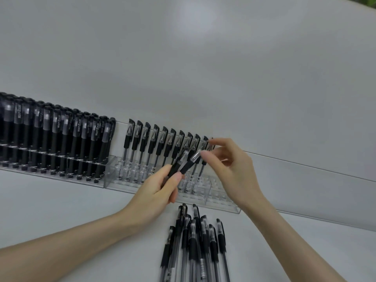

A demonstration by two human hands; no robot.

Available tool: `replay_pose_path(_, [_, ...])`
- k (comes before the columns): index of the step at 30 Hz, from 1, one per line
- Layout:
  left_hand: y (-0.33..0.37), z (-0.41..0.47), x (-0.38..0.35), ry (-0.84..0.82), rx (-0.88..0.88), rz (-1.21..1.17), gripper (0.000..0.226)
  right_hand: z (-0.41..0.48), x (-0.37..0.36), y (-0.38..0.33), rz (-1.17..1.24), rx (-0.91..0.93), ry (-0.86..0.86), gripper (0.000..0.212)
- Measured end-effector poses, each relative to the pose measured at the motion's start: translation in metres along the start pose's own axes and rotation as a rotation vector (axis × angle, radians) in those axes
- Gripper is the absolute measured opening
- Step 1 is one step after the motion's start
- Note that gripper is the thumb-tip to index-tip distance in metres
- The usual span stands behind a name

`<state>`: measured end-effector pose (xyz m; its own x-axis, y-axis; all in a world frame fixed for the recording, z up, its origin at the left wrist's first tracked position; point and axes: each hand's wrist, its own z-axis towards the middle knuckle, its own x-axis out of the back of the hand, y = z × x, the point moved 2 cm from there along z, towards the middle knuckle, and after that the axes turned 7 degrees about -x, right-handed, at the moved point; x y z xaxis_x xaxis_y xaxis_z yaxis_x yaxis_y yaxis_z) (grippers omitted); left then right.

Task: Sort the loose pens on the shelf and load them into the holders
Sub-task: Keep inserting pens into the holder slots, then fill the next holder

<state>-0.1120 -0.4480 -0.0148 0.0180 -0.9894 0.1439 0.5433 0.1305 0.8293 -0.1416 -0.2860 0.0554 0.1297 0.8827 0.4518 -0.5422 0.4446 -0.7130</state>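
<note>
My left hand [160,188] grips two black capped pens [183,161], their capped ends angled up to the right. My right hand [230,165] is at their tips, its thumb and fingers pinching the cap of the right one [196,156] in front of the clear acrylic holder [114,176]. A row of several capped pens [158,141] stands upright in the holder's back holes; its front holes and right end hold none. Loose black pens [195,241] lie in a pile on the white shelf below my hands.
A second clear holder [50,137] at the left is packed with several black marker-style pens. A white wall [203,58] rises right behind both holders. The white shelf surface [61,200] stretches left and right of the loose pile.
</note>
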Motion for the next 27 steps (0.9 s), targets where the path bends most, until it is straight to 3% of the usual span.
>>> replay_pose_path(3, [0.001, -0.003, 0.0, -0.053, -0.075, 0.033, 0.014, -0.013, -0.012, -0.001, 0.206, -0.086, -0.146, 0.028])
replay_pose_path(9, [0.004, -0.002, -0.001, -0.075, -0.038, -0.044, 0.016, -0.017, -0.015, 0.001, 0.516, -0.209, -0.041, 0.03])
replay_pose_path(19, [0.004, -0.004, -0.001, -0.07, -0.072, -0.004, 0.01, -0.024, -0.016, 0.0, 0.517, -0.218, -0.059, 0.038])
replay_pose_path(24, [0.001, -0.003, 0.003, -0.009, -0.07, 0.067, 0.027, -0.024, -0.019, 0.002, 0.48, -0.202, -0.099, 0.051])
replay_pose_path(27, [0.004, -0.003, 0.002, 0.027, -0.06, 0.059, 0.028, -0.021, -0.014, 0.001, 0.518, -0.202, -0.016, 0.05])
